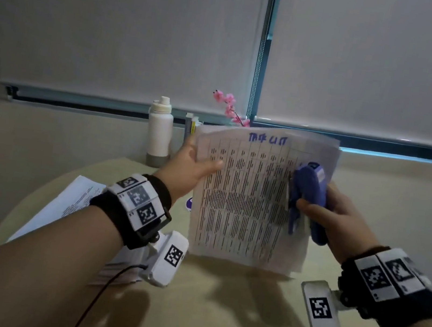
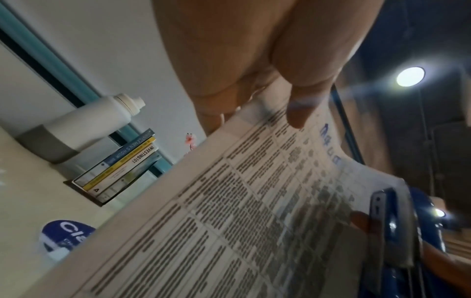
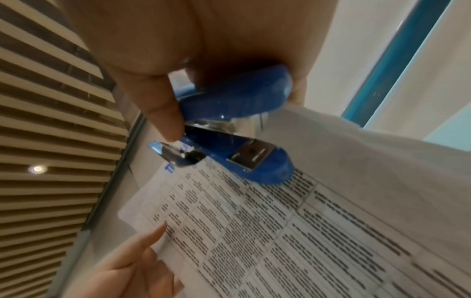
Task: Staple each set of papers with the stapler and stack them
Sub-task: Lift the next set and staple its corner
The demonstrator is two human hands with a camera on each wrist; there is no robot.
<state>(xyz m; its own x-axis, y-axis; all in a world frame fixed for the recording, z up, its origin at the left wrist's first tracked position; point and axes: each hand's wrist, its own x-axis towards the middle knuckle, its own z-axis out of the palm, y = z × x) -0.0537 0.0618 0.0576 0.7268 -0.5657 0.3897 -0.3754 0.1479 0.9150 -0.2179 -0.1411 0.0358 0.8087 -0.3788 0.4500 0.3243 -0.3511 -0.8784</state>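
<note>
My left hand [image 1: 195,164] pinches the left edge of a set of printed papers [image 1: 249,197] and holds it upright above the table, thumb on the front sheet. My right hand [image 1: 326,209] grips a blue stapler [image 1: 308,197] at the set's right edge. In the right wrist view the stapler [image 3: 229,131] has its jaws apart, with the papers [image 3: 293,231] close to its mouth. In the left wrist view the papers [image 2: 229,211] fill the frame under my left hand [image 2: 275,96], and the stapler [image 2: 397,225] shows at the far edge. Another stack of papers [image 1: 72,203] lies on the table under my left forearm.
A white bottle [image 1: 159,131], several upright books [image 1: 190,128] and pink flowers [image 1: 228,106] stand at the back of the round beige table [image 1: 215,304]. A blue round sticker [image 2: 66,233] lies on the table behind the held papers. Closed blinds cover the window behind.
</note>
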